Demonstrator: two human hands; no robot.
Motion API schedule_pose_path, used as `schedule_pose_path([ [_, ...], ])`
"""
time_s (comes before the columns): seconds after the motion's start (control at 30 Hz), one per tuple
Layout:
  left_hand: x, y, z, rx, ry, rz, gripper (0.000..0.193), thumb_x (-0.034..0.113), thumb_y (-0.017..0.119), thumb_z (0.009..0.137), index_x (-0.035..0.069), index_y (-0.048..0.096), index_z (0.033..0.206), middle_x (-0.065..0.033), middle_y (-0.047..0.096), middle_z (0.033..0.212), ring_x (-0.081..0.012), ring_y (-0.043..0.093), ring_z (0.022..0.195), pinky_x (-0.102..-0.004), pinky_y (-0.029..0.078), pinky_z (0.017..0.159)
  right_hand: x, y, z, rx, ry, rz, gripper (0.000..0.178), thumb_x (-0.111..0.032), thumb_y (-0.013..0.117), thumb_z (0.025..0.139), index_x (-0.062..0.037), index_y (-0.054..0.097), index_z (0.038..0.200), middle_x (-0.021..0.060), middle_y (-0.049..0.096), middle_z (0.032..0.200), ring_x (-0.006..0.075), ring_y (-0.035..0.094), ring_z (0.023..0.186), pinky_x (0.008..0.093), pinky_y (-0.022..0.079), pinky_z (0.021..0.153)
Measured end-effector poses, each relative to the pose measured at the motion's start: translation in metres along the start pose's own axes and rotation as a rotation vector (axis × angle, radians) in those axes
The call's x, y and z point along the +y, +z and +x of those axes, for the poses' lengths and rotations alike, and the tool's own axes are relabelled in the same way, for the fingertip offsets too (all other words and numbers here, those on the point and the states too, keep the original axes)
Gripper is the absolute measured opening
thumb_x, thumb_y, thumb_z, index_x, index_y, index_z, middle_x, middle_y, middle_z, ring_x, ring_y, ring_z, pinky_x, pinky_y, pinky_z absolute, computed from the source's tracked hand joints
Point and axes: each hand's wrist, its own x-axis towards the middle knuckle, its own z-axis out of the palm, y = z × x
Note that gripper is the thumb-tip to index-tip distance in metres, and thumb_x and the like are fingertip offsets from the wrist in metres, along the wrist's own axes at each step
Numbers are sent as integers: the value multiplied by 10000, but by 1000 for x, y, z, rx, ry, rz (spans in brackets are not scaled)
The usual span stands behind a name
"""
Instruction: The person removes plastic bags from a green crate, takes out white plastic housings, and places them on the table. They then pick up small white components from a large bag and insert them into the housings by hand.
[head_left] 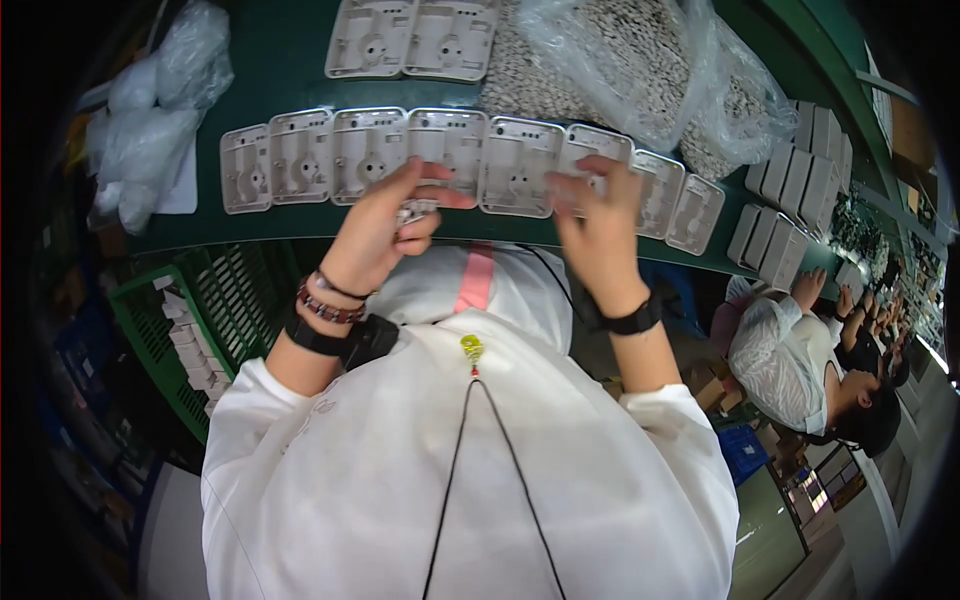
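A row of several light-grey plastic housings [520, 172] lies along the near side of the green table, hollow side up. My left hand [385, 215] is curled around a few small whitish parts [416, 210], with its thumb and index finger stretched toward the housings in the middle of the row. Over the housing [597, 146] right of the middle hovers my right hand [603, 210], its fingers bent and apart. Nothing shows between them, though the fingertips are slightly blurred.
Clear plastic bags full of small pale parts [620, 60] lie at the back. Two more housings [450, 38] sit behind the row. Stacked grey housings [800, 165] stand at right, near another person [790, 345]. At left are bundled plastic bags [165, 95] and a green crate [165, 350].
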Motion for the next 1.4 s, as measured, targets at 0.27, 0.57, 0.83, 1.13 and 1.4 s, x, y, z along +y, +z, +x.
schedule_pose_path([
  [0.27, 7, 3, -9, -148, -92, -48, 324, 341, 386, 915, 43, 485, 997, 10, 485, 726, -36, 253, 478, -175, 204, 415, -85, 25, 21, 38, -129, 164, 208, -87, 650, 672, -117, 595, 870, 76, 491, 953, 273, 438, 875, 358, 365, 722],
  [0.57, 21, -8, -26, -330, -51, 255, 254, 314, 386, 919, 78, 479, 922, 44, 449, 729, -30, 232, 480, -178, 180, 413, -86, 23, 24, 31, -53, 496, 155, 6, 602, 675, -54, 557, 810, 82, 529, 897, 240, 488, 852, 313, 395, 714],
  [0.83, 16, -17, -18, -270, 121, 605, 149, 207, 491, 875, 61, 490, 845, 29, 509, 698, -25, 338, 495, -171, 250, 429, -81, 26, 14, -107, 69, 602, 127, 34, 562, 745, -17, 577, 860, 87, 554, 896, 188, 537, 822, 259, 425, 716],
  [1.13, 17, -20, -26, -349, 214, 815, 103, 78, 589, 795, 33, 503, 760, -10, 576, 712, -70, 566, 668, -209, 408, 581, -76, 20, 11, -437, 459, 1265, 100, 24, 576, 771, 30, 574, 871, 62, 557, 915, 116, 552, 818, 232, 439, 728],
  [1.4, 24, -26, -30, -106, 324, 819, 89, 107, 572, 809, 25, 541, 825, -1, 550, 677, -51, 515, 577, -189, 392, 508, -66, 26, 28, -346, 420, 1141, 47, -4, 609, 754, -9, 592, 797, 38, 589, 842, 105, 558, 785, 232, 444, 702],
])
